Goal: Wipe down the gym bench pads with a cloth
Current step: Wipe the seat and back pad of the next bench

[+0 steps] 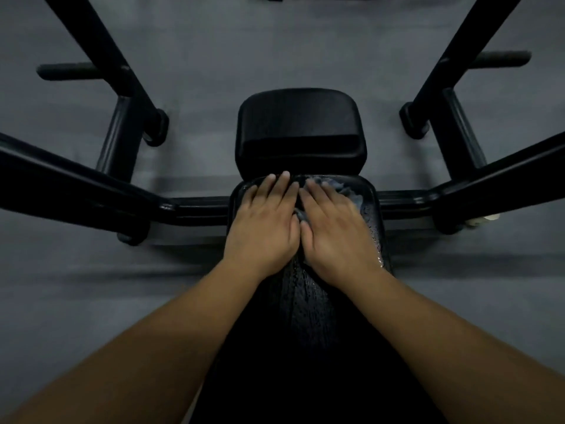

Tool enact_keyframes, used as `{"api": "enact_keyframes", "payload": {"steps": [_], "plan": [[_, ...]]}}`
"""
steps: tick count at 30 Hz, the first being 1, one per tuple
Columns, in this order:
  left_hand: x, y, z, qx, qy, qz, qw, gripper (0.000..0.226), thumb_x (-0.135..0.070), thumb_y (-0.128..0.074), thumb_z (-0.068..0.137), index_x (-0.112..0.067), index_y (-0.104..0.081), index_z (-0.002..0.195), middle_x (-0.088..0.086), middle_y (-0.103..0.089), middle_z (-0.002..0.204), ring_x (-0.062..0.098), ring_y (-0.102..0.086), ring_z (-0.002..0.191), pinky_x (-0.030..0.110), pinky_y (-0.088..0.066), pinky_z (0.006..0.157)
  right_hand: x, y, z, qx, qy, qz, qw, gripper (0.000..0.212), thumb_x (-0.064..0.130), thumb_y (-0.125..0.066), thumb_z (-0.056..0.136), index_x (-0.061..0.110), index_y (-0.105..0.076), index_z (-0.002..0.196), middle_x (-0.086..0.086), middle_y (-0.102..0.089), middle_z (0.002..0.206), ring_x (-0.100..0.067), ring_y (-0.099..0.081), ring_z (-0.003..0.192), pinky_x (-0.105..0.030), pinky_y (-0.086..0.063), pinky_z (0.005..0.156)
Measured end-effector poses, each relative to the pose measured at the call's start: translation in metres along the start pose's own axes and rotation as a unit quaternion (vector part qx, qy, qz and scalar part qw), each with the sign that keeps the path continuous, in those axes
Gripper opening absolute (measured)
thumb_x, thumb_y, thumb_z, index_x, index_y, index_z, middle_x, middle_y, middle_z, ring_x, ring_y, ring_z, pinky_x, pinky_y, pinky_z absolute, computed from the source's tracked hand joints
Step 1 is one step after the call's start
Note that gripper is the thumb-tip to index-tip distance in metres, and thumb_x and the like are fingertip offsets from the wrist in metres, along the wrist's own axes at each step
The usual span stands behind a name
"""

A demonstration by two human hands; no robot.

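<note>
A long black back pad (pixel 308 304) runs from the bottom of the view up to the middle, its surface wet and glistening. Beyond its far end sits a smaller black seat pad (pixel 298 130). A grey-blue cloth (pixel 351 192) lies bunched at the far end of the back pad. My left hand (pixel 264 223) and my right hand (pixel 334 231) press flat, side by side, with straight fingers on the cloth, which shows between and beyond the fingers. Most of the cloth is hidden under the hands.
Black steel frame bars (pixel 76 179) angle in from the left and the right (pixel 489 179), joined by a crossbar under the pad. Two uprights (pixel 101 47) rise at the back with plate pegs (pixel 501 58). Grey rubber floor (pixel 61 301) surrounds the bench.
</note>
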State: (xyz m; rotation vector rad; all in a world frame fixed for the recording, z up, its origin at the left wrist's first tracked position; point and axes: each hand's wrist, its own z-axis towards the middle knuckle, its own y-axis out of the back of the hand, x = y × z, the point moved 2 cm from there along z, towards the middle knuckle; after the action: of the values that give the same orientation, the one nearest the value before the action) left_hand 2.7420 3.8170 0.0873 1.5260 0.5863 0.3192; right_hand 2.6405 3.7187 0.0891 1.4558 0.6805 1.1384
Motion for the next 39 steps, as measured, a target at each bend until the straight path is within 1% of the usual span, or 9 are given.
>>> {"api": "enact_keyframes", "payload": {"steps": [8,10,14,17,19,22,24,35,39], "plan": [[-0.009,0.017,-0.029,0.085,-0.005,-0.019,0.996,0.07,-0.038,-0.028,0.09,-0.005,-0.042,0.15,0.015,-0.034,0.159,0.032,-0.031,0.147,0.047,-0.031,0.118,0.012,0.02,-0.027,0.16,0.003,0.059,0.985,0.068,0.042,-0.018,0.095,0.013,-0.029,0.155,-0.003,-0.022,0.163,-0.02,-0.016,0.152,-0.039,-0.012,0.124],[-0.012,0.016,-0.046,0.116,-0.012,-0.015,0.993,0.071,-0.038,-0.028,0.089,-0.006,-0.039,0.151,0.013,-0.026,0.162,0.031,-0.029,0.148,0.045,-0.031,0.118,0.009,0.025,-0.038,0.184,0.008,0.08,0.98,0.073,0.046,-0.021,0.093,0.01,-0.021,0.157,-0.001,-0.01,0.163,-0.018,-0.009,0.152,-0.032,-0.004,0.125],[-0.011,0.032,-0.058,0.135,-0.037,-0.004,0.99,0.068,-0.039,-0.026,0.093,-0.013,-0.031,0.155,0.0,-0.002,0.16,0.026,-0.021,0.152,0.043,-0.027,0.12,0.004,0.035,-0.041,0.183,0.005,0.047,0.982,0.08,0.046,-0.033,0.087,0.002,-0.028,0.153,-0.006,-0.005,0.157,-0.028,-0.028,0.148,-0.031,-0.005,0.123],[-0.001,0.04,-0.031,0.07,-0.019,0.006,0.997,0.066,-0.042,-0.039,0.083,-0.011,-0.058,0.138,0.007,-0.041,0.153,0.029,-0.054,0.131,0.042,-0.048,0.104,0.002,0.04,-0.018,0.183,-0.004,0.033,0.983,0.07,0.043,-0.024,0.099,0.011,-0.006,0.159,0.001,0.018,0.157,-0.022,0.001,0.153,-0.028,0.006,0.118],[0.004,0.041,-0.029,0.071,0.033,-0.005,0.997,0.067,-0.042,-0.038,0.084,-0.008,-0.056,0.139,0.013,-0.048,0.15,0.032,-0.053,0.132,0.042,-0.047,0.104,0.003,0.037,-0.007,0.162,-0.008,0.017,0.987,0.062,0.032,-0.029,0.105,0.011,-0.005,0.159,-0.005,0.009,0.165,-0.021,0.001,0.153,-0.023,0.01,0.112],[-0.006,0.034,-0.053,0.09,0.044,-0.021,0.995,0.067,-0.04,-0.035,0.1,-0.012,-0.019,0.158,0.007,-0.009,0.167,0.024,-0.013,0.153,0.038,-0.018,0.123,0.013,0.034,-0.023,0.149,-0.038,0.029,0.988,0.064,0.032,-0.037,0.104,0.012,-0.011,0.159,-0.009,-0.001,0.167,-0.024,-0.002,0.153,-0.033,0.001,0.121],[-0.011,0.037,-0.064,0.071,0.047,-0.018,0.996,0.068,-0.041,-0.035,0.103,-0.016,-0.008,0.16,0.003,0.002,0.168,0.02,-0.001,0.154,0.036,-0.01,0.124,0.014,0.033,-0.04,0.135,-0.05,-0.003,0.99,0.066,0.042,-0.036,0.103,0.02,-0.01,0.159,-0.008,0.0,0.167,-0.024,0.001,0.153,-0.04,-0.002,0.122],[-0.005,0.027,-0.031,0.063,0.044,-0.009,0.997,0.067,-0.046,-0.032,0.103,-0.016,-0.012,0.16,0.004,-0.004,0.168,0.021,-0.005,0.154,0.038,-0.009,0.125,0.011,0.021,-0.023,0.126,-0.071,-0.012,0.989,0.058,0.036,-0.029,0.104,0.023,-0.015,0.159,-0.004,-0.005,0.167,-0.021,-0.001,0.153,-0.04,-0.004,0.123],[0.002,0.016,-0.002,0.046,0.023,0.008,0.999,0.069,-0.048,-0.019,0.097,-0.016,-0.024,0.158,0.005,-0.016,0.166,0.022,-0.013,0.153,0.04,-0.009,0.124,0.009,0.01,-0.002,0.077,-0.081,-0.014,0.994,0.062,0.043,-0.032,0.094,0.017,-0.042,0.15,-0.01,-0.032,0.16,-0.027,-0.028,0.148,-0.049,-0.028,0.117]]}}
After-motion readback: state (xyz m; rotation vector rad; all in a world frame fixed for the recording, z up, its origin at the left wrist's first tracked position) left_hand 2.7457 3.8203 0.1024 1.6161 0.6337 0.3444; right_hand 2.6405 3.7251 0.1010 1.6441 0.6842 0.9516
